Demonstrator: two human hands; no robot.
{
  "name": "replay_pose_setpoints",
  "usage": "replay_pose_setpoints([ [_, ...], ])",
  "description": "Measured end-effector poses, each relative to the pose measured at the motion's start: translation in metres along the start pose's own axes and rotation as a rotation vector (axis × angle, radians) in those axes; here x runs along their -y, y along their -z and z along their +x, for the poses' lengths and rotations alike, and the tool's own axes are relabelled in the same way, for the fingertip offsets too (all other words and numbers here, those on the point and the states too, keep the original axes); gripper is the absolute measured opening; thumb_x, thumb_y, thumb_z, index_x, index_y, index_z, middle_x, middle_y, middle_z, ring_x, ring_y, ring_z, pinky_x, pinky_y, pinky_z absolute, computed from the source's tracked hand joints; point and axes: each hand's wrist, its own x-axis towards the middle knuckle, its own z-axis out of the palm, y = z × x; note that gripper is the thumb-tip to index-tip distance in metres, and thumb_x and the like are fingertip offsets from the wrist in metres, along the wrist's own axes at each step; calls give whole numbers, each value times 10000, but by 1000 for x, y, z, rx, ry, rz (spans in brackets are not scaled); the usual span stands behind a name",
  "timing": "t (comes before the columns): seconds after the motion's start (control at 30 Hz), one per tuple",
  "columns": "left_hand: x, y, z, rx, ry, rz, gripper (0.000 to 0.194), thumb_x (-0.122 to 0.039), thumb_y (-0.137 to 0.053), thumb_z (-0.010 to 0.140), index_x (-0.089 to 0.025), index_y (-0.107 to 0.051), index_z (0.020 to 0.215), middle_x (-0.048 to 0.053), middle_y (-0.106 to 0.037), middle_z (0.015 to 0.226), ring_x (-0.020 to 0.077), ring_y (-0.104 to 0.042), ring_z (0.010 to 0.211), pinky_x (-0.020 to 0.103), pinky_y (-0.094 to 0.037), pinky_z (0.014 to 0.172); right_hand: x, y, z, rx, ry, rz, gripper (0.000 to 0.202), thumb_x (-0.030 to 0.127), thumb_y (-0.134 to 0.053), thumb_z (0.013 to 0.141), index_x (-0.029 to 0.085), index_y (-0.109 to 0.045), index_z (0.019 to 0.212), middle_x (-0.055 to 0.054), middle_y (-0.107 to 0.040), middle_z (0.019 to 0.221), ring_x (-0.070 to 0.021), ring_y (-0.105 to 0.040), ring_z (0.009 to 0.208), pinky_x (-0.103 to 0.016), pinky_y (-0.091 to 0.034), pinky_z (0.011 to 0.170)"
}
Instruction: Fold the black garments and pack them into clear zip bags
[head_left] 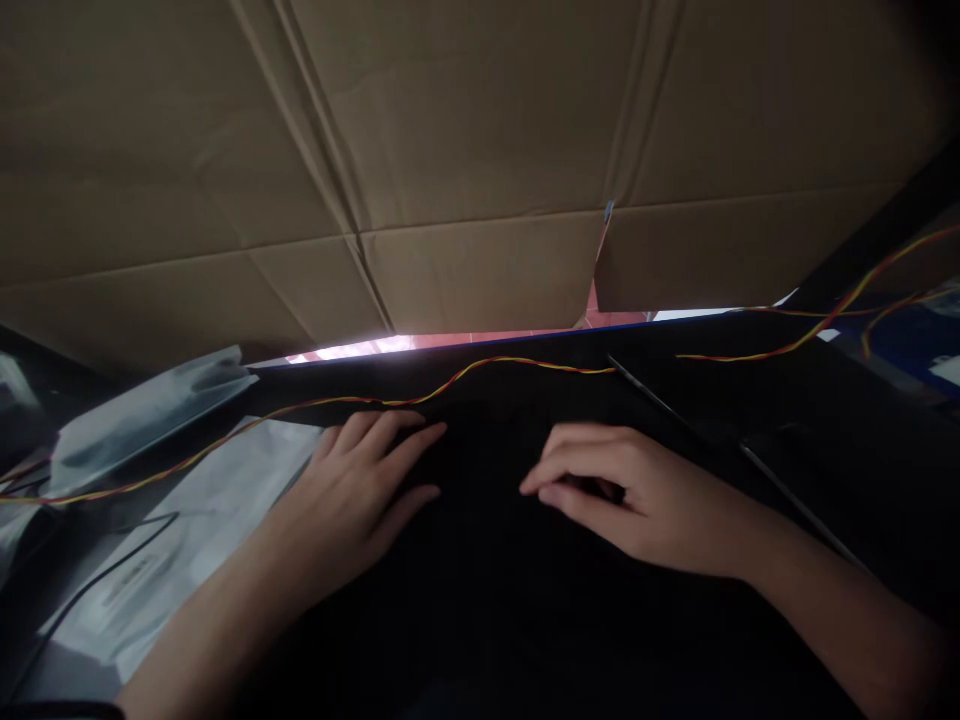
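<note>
My left hand [375, 470] rests palm down on the black surface [480, 600], its fingers apart and nothing in it. Just left of it lies a white plastic packet [202, 520] with a small label. My right hand [600, 485] is over the same dark surface, to the right. Its fingers are curled and its thumb and fingertips come close together, with no object visible between them. A twisted red and yellow wire [510, 360] runs across behind both hands.
Creased cardboard [480, 130] stands across the back. A clear plastic bag [150, 420] lies at the left, near a thin black cable [97, 575]. Two thin metallic strips [652, 395] slant at the right. More twisted wire [862, 285] rises at the far right.
</note>
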Motion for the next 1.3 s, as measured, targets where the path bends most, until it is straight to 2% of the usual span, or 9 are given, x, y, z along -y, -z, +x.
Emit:
replay_pose_setpoints([
  [0.1, 7, -5, 1, -56, 56, 114, 553, -411, -480, 1096, -208, -495, 1610, 186, -535, 1615, 468, -474, 1428, 714, -431, 1127, -12, 1, 3, -21, 44, -288, 233, 250, -606, 1083, 263, -813, 1188, -32, -784, 1131, -219, -715, 1038, -414, -539, 961],
  [0.23, 9, -7, 1, -59, 75, 128, 552, -359, -457, 1101, -206, -461, 1631, 178, -626, 1545, 461, -508, 1407, 707, -413, 1132, -17, 4, 1, 7, -5, -287, 222, 223, -605, 1067, 256, -824, 1087, -12, -780, 1074, -178, -742, 919, -353, -568, 835],
  [0.4, 10, -1, 7, -113, 156, 151, 479, -263, -481, 1055, -266, -586, 1522, 156, -692, 1417, 461, -558, 1324, 688, -416, 1098, -24, -4, 9, -345, -37, -345, 364, 305, -601, 1077, 263, -685, 1429, -95, -665, 1454, -267, -696, 1252, -443, -591, 1026],
  [0.47, 11, 6, 8, -111, 155, 160, 410, -275, -509, 1041, -276, -647, 1427, 141, -722, 1333, 439, -585, 1264, 676, -418, 1085, -30, -9, 15, -385, -54, -410, 426, 295, -621, 1067, 254, -625, 1491, -107, -642, 1498, -304, -629, 1365, -525, -532, 1129],
  [0.6, 9, 28, 3, -103, 10, 115, 252, -238, -506, 1033, -289, -726, 1143, 41, -765, 1154, 344, -647, 1163, 633, -375, 1128, -33, -6, 16, -325, -77, -418, 235, 134, -629, 1002, 232, -724, 1194, -68, -741, 1209, -270, -678, 1186, -493, -535, 1047],
  [0.7, 6, 43, -5, 36, -67, -50, 239, -201, -525, 997, -304, -733, 1052, -16, -756, 1041, 237, -700, 985, 433, -509, 972, -22, 10, 5, -192, -56, -333, 184, 82, -665, 917, 249, -718, 973, -27, -705, 1106, -220, -668, 1086, -392, -538, 945],
  [0.83, 1, 47, -12, 340, 9, -354, 150, -345, -735, 910, -321, -773, 1053, -22, -768, 955, 176, -725, 787, 265, -552, 676, -7, 35, -10, 146, -109, -181, 123, 411, -839, 894, 304, -792, 930, -2, -709, 1094, -212, -677, 1030, -352, -540, 866],
  [1.1, -3, 33, -4, 335, -22, -398, 174, -405, -643, 1017, -321, -776, 1092, -10, -790, 1001, 170, -749, 834, 260, -553, 695, -38, 65, -44, -235, -433, -514, 551, 711, -832, 801, 286, -737, 1139, -84, -761, 1109, -296, -724, 909, -407, -568, 711],
  [1.3, 6, 23, -4, 390, 59, -341, 156, -433, -735, 957, -301, -725, 1038, -23, -751, 907, 168, -698, 740, 275, -480, 614, -40, 61, -45, -78, -474, -557, 112, 362, -743, 885, 272, -678, 868, -23, -760, 885, -240, -700, 714, -356, -474, 581],
])
